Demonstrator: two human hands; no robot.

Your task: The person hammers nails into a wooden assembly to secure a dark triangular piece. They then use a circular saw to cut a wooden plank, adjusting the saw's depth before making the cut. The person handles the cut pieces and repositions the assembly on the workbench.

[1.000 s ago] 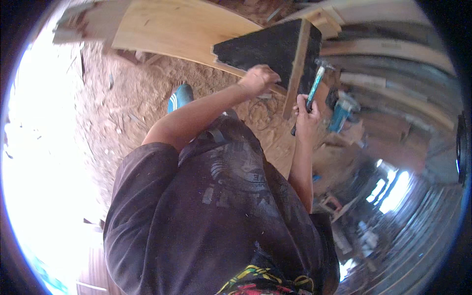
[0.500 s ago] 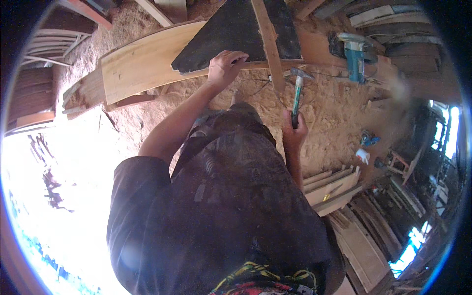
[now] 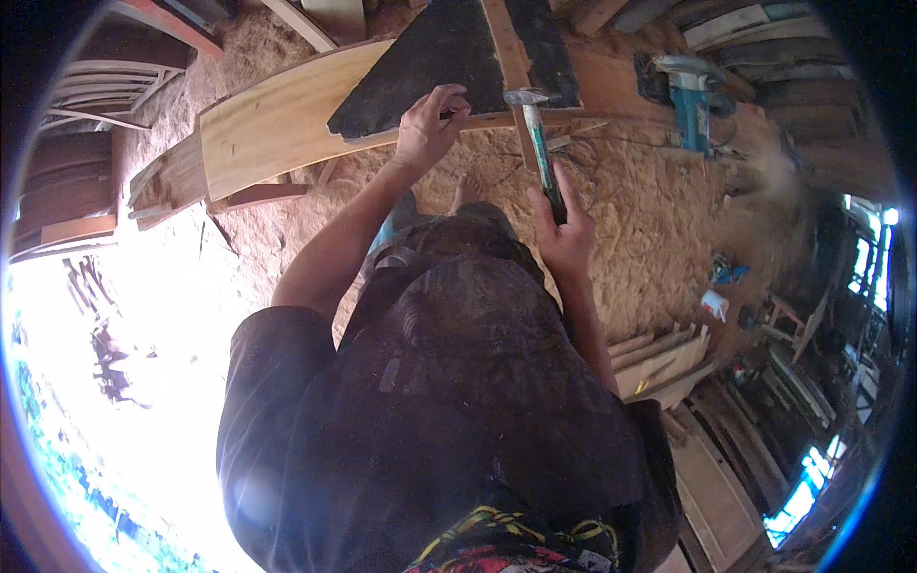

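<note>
At upper centre, the right hand [image 3: 565,229] is gripping a teal-and-black-handled metal hammer [image 3: 542,153], apparently preparing a strike needing careful aim; the left hand [image 3: 428,129] is showing half-curled fingers, contents unclear.

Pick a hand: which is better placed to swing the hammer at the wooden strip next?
Right, most likely: the right hand grips the hammer, whose head overlaps the wooden strip in view. The left hand is curled by the near edge of the black panel; what it holds, if anything, is unclear.
</note>
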